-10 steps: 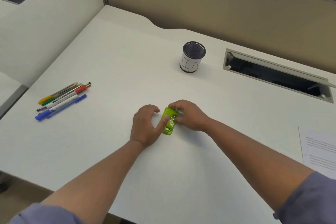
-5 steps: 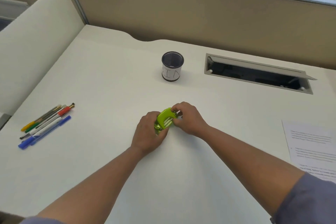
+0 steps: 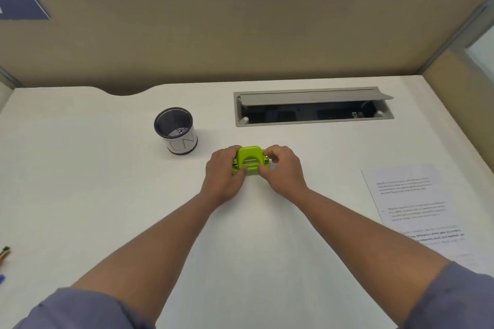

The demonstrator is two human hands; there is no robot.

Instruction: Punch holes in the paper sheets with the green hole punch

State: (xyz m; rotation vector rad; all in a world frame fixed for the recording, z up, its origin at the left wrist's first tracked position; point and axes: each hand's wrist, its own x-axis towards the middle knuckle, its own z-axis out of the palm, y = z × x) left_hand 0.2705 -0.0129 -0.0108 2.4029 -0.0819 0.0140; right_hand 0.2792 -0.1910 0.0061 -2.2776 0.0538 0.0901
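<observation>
The green hole punch [image 3: 250, 159] stands on the white desk [image 3: 107, 195] in the middle of the view, its handle facing me. My left hand [image 3: 223, 177] grips its left end and my right hand [image 3: 283, 171] grips its right end, fingers curled around it. Printed paper sheets [image 3: 417, 211] lie flat on the desk at the right, apart from the punch and partly covered by my right forearm.
A black mesh pen cup [image 3: 176, 131] stands left of and behind the punch. An open cable tray [image 3: 312, 108] is sunk into the desk at the back right. Pen tips [image 3: 4, 255] show at the left edge. Beige partitions [image 3: 240, 40] wall the desk at the back and right.
The punch has been turned from lengthwise to crosswise, both hands now holding its ends. My head has swung right and up, so the pens slid nearly out of view.
</observation>
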